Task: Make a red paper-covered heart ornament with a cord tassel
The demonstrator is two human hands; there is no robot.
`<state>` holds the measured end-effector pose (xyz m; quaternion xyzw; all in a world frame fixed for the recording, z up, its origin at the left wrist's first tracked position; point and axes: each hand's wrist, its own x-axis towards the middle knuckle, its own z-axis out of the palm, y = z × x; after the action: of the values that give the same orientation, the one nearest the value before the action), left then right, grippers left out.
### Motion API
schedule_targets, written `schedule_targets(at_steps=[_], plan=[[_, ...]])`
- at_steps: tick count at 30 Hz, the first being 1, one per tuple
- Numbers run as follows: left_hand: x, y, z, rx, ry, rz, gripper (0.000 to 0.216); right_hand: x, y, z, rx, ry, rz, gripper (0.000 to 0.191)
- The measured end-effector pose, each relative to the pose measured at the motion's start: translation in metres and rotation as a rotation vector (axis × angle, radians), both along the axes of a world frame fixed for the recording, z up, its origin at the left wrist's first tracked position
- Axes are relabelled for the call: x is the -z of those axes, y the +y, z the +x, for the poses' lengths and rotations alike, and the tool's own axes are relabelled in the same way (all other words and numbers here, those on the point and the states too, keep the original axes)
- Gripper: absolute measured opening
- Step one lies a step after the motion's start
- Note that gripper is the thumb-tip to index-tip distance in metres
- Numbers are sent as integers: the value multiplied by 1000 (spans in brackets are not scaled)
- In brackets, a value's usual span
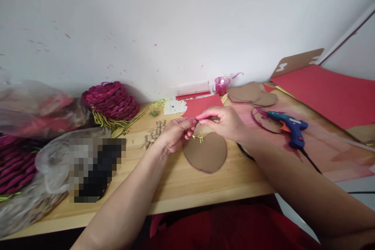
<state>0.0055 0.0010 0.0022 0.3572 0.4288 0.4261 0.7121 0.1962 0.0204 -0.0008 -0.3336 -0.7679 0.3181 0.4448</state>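
Observation:
My left hand (pixel 179 132) and my right hand (pixel 220 122) meet at their fingertips above the table, both closed in a pinch. Loose ends of yellow string (pixel 200 136) show just beneath the left fingers. What the right fingertips pinch is too small to make out. Below the hands lies a heart-shaped piece of brown cardboard (pixel 205 154) with a purple-edged outline. A pile of peanuts in their shells (pixel 152 134) is just left of my left hand. Red paper (pixel 202 105) lies behind the hands.
On the right, a blue glue gun (pixel 290 124) with a black cord rests by a purple-stained cardboard piece (pixel 268 120). Cardboard cutouts (pixel 244 94) and a pink-stained cup (pixel 222 85) stand near the wall. Purple coiled bundles (pixel 113 99) and plastic bags (pixel 32 105) crowd the left.

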Motion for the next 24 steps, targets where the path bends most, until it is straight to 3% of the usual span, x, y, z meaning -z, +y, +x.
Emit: schedule_targets(at_steps=[24], plan=[[0,-2,0,51,-88,-30,26,-3,-1,0,-38,52,-14,7]])
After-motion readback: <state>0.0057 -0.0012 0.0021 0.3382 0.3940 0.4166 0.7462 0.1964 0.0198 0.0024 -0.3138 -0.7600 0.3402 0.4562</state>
